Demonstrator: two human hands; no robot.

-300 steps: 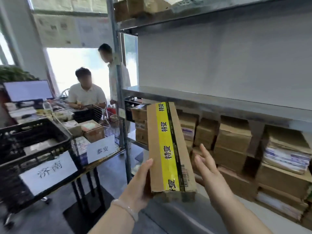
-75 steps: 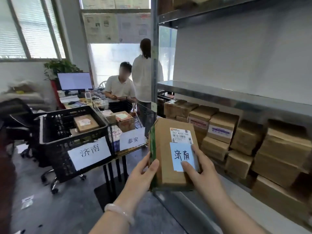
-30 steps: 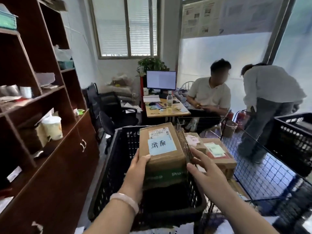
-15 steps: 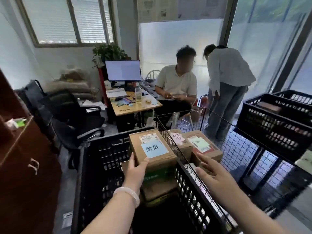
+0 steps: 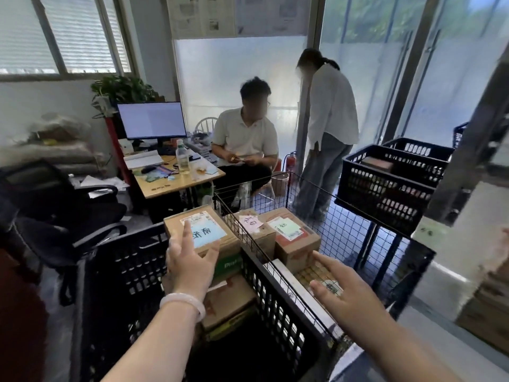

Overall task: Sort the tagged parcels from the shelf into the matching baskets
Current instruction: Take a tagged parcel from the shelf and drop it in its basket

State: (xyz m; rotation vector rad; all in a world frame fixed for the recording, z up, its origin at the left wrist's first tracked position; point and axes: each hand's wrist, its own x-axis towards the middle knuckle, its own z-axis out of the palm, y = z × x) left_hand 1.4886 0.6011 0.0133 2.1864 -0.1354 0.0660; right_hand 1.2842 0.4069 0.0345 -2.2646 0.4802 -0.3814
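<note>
Parcel [image 5: 212, 230] let go in basket [image 5: 275, 299], left fingers [image 5: 186, 235] spread, right fingers [image 5: 329, 263] straight

Overall level: we find the room bright at the back and dim in front, with strong contrast.
Main source: daylight comes through the frosted glass panel [image 5: 237, 78] and the tall panes to its right, which we see nearly washed out.
Second source: the blinded window [image 5: 63, 31] at upper left and the glowing monitor [image 5: 152, 120] add pale light.
Shadows: the inside of the black basket [image 5: 132, 271] and the office chair [image 5: 55, 205] sink to near black; we lose detail there.
Blur: we see the right hand [image 5: 344, 293] soft, and the shelf post [image 5: 479, 119] and cartons [image 5: 484, 307] at the right edge smeared.
Distortion: upright frames lean and bow towards the edges.
</note>
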